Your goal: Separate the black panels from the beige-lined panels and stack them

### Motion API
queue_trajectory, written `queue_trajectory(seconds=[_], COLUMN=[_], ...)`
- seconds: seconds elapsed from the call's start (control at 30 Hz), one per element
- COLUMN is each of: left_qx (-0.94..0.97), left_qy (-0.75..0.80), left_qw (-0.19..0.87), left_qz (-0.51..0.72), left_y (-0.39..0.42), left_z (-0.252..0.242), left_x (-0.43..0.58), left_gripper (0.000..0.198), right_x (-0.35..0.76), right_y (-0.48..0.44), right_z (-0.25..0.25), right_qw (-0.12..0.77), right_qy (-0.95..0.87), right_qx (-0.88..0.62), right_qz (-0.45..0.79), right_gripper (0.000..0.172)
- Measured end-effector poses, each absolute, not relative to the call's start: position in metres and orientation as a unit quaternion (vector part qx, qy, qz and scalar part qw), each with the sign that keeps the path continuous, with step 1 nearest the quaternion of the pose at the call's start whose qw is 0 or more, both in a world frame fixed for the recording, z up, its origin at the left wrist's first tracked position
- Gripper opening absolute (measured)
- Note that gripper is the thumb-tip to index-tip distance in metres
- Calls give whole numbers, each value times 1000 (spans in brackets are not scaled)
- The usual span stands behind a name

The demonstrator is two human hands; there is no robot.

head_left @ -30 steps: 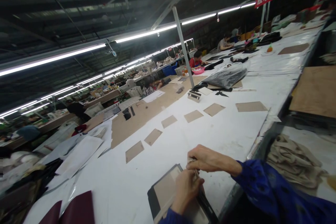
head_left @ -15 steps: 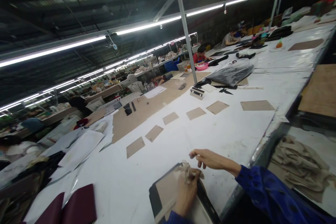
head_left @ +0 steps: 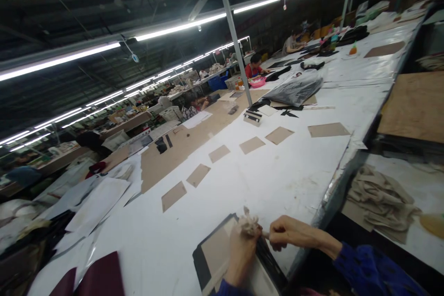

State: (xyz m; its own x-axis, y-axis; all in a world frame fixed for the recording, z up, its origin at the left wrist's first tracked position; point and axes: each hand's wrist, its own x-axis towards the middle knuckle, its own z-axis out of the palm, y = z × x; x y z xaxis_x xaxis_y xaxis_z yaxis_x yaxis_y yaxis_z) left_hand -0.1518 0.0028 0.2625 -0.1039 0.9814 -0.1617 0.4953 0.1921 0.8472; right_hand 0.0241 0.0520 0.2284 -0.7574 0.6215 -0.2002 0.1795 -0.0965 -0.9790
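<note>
In the head view, my left hand [head_left: 240, 254] is closed round a crumpled beige cloth [head_left: 248, 223]. It rests over a flat piece with a dark border and a beige panel [head_left: 215, 245] at the front edge of the white table. Just right of the cloth, my right hand [head_left: 289, 231] has its fingers curled, the fingertips close to my left hand. Whether a bit of cloth is pinched there I cannot tell. Farther up the table lie several separate beige rectangular pieces [head_left: 252, 145].
Dark red sheets [head_left: 104, 273] lie at the lower left, white paper [head_left: 99, 210] beyond them. A metal post [head_left: 236, 41] rises from the table's middle. A heap of beige cloth [head_left: 379, 199] sits to the right. A person in red [head_left: 252, 70] sits farther back.
My right hand has come down and its fingers have curled in beside the cloth. My left hand keeps its hold. The camera view has turned slightly right.
</note>
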Motion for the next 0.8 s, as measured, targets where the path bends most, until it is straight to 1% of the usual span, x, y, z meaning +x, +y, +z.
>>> queue_trajectory(seconds=[0.1, 0.17, 0.37, 0.47, 0.63, 0.7, 0.8], left_qx=[573, 583, 593, 595, 640, 656, 663], left_qy=[640, 644, 693, 713, 705, 700, 704], left_qw=[400, 380, 322, 289, 234, 222, 208], left_qz=[320, 317, 253, 233, 197, 174, 146], left_y=[2, 2, 1, -2, -7, -7, -6], left_z=[269, 270, 268, 268, 263, 259, 255], left_x=[-150, -150, -150, -150, -148, -147, -146], left_gripper=[8, 11, 20, 22, 31, 31, 27], right_x=[18, 12, -4, -8, -9, -13, -21], right_y=[57, 61, 59, 55, 53, 50, 45], right_z=[220, 214, 213, 212, 205, 207, 212], right_qw=[217, 218, 201, 203, 215, 218, 252], right_qy=[-658, -662, -679, -686, -671, -677, -676], right_qx=[-316, -297, -246, -220, -229, -241, -260], right_qz=[648, 652, 662, 663, 672, 660, 642], right_gripper=[21, 25, 12, 12, 11, 11, 14])
